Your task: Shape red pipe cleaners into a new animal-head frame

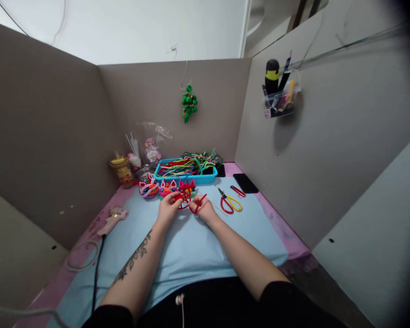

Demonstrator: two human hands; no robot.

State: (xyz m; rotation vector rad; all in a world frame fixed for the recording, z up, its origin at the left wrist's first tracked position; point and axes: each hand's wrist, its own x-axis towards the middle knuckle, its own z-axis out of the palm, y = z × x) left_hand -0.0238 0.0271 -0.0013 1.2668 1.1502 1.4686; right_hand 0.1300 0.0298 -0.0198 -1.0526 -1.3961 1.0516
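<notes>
Red pipe cleaners point(183, 206), bent into loops, are held between my two hands above the blue cloth. My left hand point(170, 207) pinches the looped part from the left. On the other side, my right hand point(204, 209) grips a red strand whose end sticks up past the fingers. Just behind the hands stand several colourful fuzzy figures with pointed ears: a pink and purple one point(149, 187), an orange and pink one point(167, 187) and a red one point(187, 186), partly hidden by the red loops.
A blue tray point(191, 179) of coloured pipe cleaners sits at the back. Scissors point(230, 204), a red cutter point(238, 191) and a black phone point(245, 183) lie right. A pink glue gun point(113, 220) with its cord lies left, near a cup point(122, 171). Partitions enclose the table.
</notes>
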